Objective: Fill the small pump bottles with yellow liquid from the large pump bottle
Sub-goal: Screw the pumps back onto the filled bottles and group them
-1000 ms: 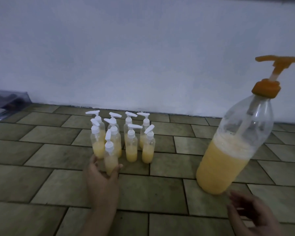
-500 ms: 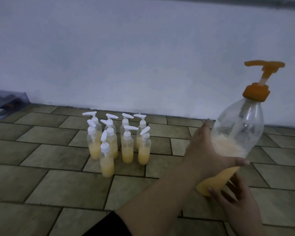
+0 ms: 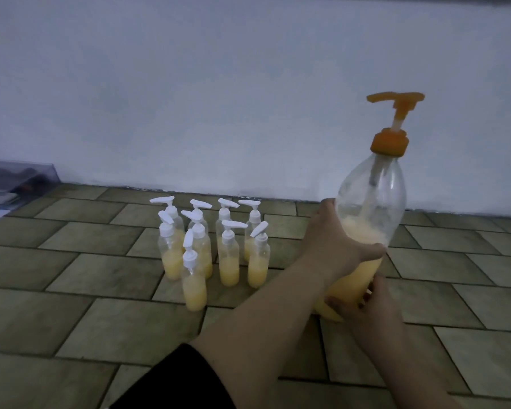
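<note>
While the left hand [image 3: 334, 246] wraps around the middle of the large pump bottle [image 3: 366, 219], the right hand [image 3: 363, 308] holds the same bottle low down, near its bottom. The left thumb lies across the front of the bottle and the fingers curl round the back. The right fingers curl round the yellow part at the base. Seen from the left hand, the right hand is at about 5 o'clock.

The big bottle leans a little to the right. It is clear on top and has yellow liquid [image 3: 363, 237] in its lower half. An orange pump [image 3: 394, 119] sits on top, at 12 o'clock from the hands, with its spout pointing left.

At 9 o'clock from the left hand stands a bunch of small pump bottles [image 3: 211, 243] with white pumps. They stand close together on the tiled floor [image 3: 86, 290], and each one has yellow liquid in it. One small bottle [image 3: 194, 278] stands in front of the others.

A white wall [image 3: 189, 84] is behind it all. A clear box [image 3: 15, 178] sits far off at 9 o'clock by the wall.
</note>
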### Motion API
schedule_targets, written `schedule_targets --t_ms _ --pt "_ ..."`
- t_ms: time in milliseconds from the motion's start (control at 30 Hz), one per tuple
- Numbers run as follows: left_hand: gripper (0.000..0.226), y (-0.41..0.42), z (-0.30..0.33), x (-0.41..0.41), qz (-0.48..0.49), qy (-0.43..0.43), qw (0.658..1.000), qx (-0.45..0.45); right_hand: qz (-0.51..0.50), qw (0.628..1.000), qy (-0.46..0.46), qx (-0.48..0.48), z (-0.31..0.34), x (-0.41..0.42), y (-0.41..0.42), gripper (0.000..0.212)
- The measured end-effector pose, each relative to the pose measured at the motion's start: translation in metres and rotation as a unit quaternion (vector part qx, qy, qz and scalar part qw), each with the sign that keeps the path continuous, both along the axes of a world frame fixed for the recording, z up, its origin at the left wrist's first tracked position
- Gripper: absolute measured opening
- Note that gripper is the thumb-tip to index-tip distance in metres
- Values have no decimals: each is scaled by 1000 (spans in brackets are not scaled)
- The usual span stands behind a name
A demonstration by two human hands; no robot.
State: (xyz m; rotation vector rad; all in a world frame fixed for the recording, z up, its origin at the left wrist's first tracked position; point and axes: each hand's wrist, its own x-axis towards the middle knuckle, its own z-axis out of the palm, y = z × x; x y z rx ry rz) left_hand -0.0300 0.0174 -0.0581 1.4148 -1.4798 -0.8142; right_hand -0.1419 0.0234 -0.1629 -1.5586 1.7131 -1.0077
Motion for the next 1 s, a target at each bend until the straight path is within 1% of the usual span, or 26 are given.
schedule_targets --t_ms 133,300,467,633,733,833,933,1000 --pt "77 -9 11 20 9 -18 1000 15 -7 1000 12 -7 5 25 -7 80" --pt "75 -19 20 40 7 -55 998 34 7 1000 16 25 10 43 -17 81" --pt "81 -27 21 53 9 -67 997 42 -5 999 36 34 8 57 -25 77" --pt "84 -27 25 63 2 -71 996 48 -29 997 68 31 5 67 -24 79" --pt "83 -26 24 64 13 -79 996 39 -34 996 70 32 3 66 -22 79" --pt "78 -17 18 62 43 -93 995 2 -25 998 57 30 2 64 -21 84" --pt "71 -8 7 60 68 -42 996 -34 -23 999 35 31 -4 61 -21 80" --pt "69 8 -6 60 60 -14 997 -44 -18 999 27 35 -7 59 -20 72"
